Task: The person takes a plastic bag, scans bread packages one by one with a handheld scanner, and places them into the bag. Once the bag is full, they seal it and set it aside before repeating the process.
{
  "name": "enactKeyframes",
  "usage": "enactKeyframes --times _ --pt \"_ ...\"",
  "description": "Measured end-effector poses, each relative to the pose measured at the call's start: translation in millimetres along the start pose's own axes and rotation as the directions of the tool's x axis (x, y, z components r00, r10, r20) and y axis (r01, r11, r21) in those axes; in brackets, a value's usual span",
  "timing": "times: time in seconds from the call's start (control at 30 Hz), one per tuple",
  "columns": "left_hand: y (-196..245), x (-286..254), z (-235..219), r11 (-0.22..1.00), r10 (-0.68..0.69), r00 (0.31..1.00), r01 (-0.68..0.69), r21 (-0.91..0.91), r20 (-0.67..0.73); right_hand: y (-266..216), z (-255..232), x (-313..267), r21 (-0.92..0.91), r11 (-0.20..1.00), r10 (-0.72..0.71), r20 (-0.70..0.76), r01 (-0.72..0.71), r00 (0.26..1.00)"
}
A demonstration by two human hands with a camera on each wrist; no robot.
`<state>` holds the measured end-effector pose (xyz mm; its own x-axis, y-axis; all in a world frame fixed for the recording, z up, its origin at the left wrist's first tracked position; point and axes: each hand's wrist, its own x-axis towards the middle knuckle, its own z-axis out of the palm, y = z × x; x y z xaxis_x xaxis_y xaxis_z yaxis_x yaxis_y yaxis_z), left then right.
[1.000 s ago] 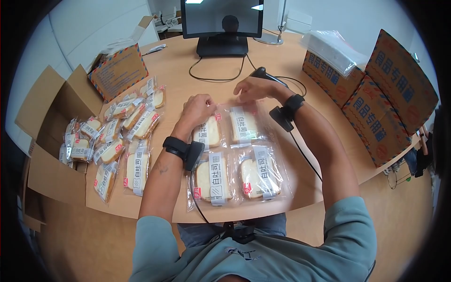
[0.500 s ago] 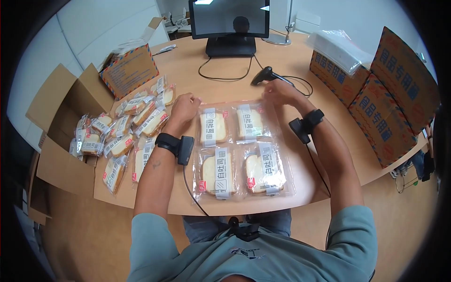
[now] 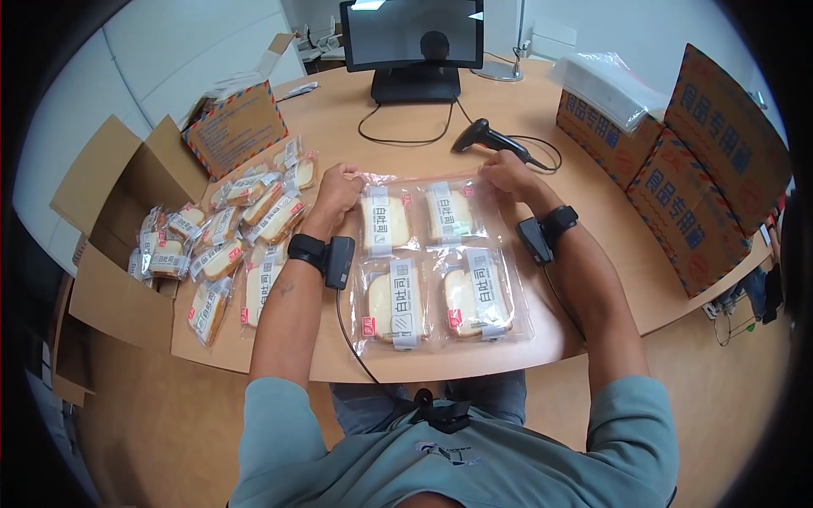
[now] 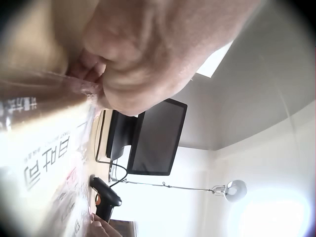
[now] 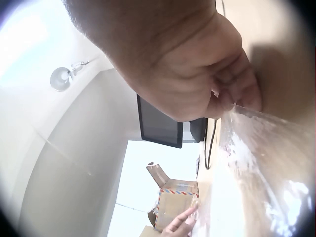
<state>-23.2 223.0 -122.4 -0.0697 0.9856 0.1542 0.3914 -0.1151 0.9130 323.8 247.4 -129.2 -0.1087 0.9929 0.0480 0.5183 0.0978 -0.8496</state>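
Observation:
A large clear plastic bag lies on the table before the person, with several wrapped bread slices inside in two rows of two. The left hand pinches the bag's far left corner; in the left wrist view the fingers of that hand are curled at the film's edge. At the far right corner the right hand pinches the film, and the right wrist view shows this hand with thumb and fingers closed on it. Between the two hands the bag's far edge is stretched.
Loose wrapped bread is piled at left beside an open carton; another carton stands behind. A scanner lies beyond the right hand, its cable running right. A monitor stands at the back, cartons and plastic bags at right.
Both hands have moved outward to the bag's far corners since a second ago. In the last half second the bag has shifted slightly away from the person, its far edge now stretched between the hands.

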Motion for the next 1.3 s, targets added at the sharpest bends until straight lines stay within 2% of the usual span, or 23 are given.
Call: enactKeyframes --times 0.1,0.13,0.2,0.27,0.37,0.43,0.5,0.6,0.63,0.67,0.73,0.8,0.9,0.93,0.97,1.0,1.03,1.07,1.1,1.17,1.2,1.27,1.3 --pt "-13 6 5 0.998 -0.022 0.999 0.019 -0.059 -0.044 11 2 5 0.168 0.977 0.131 0.028 -0.134 0.991" --pt "-14 5 4 0.987 -0.082 0.997 0.079 -0.138 -0.013 5 3 1 0.165 0.977 0.132 0.028 -0.135 0.991" --pt "-14 5 2 0.966 -0.142 0.990 0.143 -0.216 0.022 -5 5 -7 0.354 0.912 0.220 0.002 -0.206 0.976" --pt "-18 9 0 0.872 -0.231 0.968 0.251 -0.419 0.100 -20 3 -20 0.347 0.917 0.197 0.032 -0.196 0.980" --pt "-12 8 -1 0.834 -0.237 0.955 0.293 -0.468 0.176 -40 -1 -29 0.383 0.895 0.220 0.065 -0.228 0.973" --pt "-6 6 -2 0.867 -0.208 0.965 0.257 -0.426 0.158 -39 -1 -26 0.420 0.865 0.269 0.075 -0.275 0.960" --pt "0 2 -4 0.898 -0.181 0.973 0.223 -0.379 0.143 -27 -2 -16 0.216 0.951 0.194 0.137 -0.221 0.971" --pt "10 -2 -4 0.904 -0.196 0.971 0.234 -0.357 0.139 -11 0 -9 0.227 0.971 0.065 0.082 -0.082 0.994" --pt "6 2 -1 0.912 -0.133 0.986 0.162 -0.377 0.102 -10 2 -10 0.227 0.970 0.064 0.084 -0.082 0.994" --pt "3 5 0 0.915 -0.068 0.996 0.088 -0.395 0.063 -10 4 -11 0.329 0.943 0.019 0.077 -0.044 0.997" --pt "-3 7 0 0.874 -0.072 0.994 0.100 -0.475 0.077 -15 9 -15 0.427 0.904 -0.026 0.069 -0.006 0.997" --pt "0 3 2 0.829 -0.072 0.993 0.113 -0.548 0.095 -31 11 -24 0.533 0.842 0.081 0.020 -0.080 0.996" --pt "8 -5 5 0.846 -0.134 0.982 0.185 -0.500 0.137 -21 9 -18 0.504 0.856 0.099 0.066 -0.119 0.993" --pt "4 -4 6 0.955 -0.064 0.995 0.084 -0.285 0.078 -17 9 -14 0.505 0.855 0.098 0.064 -0.117 0.993" --pt "1 -4 7 0.999 0.017 0.999 -0.015 -0.048 0.038 -13 10 -10 0.362 0.931 0.053 -0.005 -0.048 0.999" --pt "-5 -1 8 0.999 0.016 0.999 -0.015 -0.048 0.038 -9 10 -7 0.205 0.979 -0.002 -0.065 0.015 0.998" --pt "-20 7 10 0.909 0.327 0.944 -0.300 0.290 -0.049 -9 10 -7 0.204 0.979 -0.003 -0.065 0.016 0.998" --pt "-22 10 11 0.638 0.615 0.788 -0.481 0.602 -0.021 -11 10 -9 0.138 0.990 -0.007 -0.068 0.016 0.998" --pt "-23 16 12 0.638 0.615 0.788 -0.481 0.601 -0.021 -12 10 -10 0.072 0.997 -0.010 -0.072 0.015 0.997" --pt "-7 20 17 0.727 0.553 0.808 -0.588 0.354 0.205 -19 10 -14 0.089 0.996 0.015 -0.063 -0.009 0.998" --pt "1 18 22 0.729 0.551 0.809 -0.586 0.354 0.205 -22 11 -16 0.106 0.994 0.039 -0.052 -0.033 0.998" --pt "17 14 33 0.854 0.329 0.859 -0.448 0.266 0.392 -22 11 -17 0.106 0.994 0.045 -0.054 -0.039 0.997" --pt "19 16 35 0.853 0.329 0.859 -0.449 0.266 0.392 -22 11 -17 0.108 0.993 0.050 -0.060 -0.044 0.997"
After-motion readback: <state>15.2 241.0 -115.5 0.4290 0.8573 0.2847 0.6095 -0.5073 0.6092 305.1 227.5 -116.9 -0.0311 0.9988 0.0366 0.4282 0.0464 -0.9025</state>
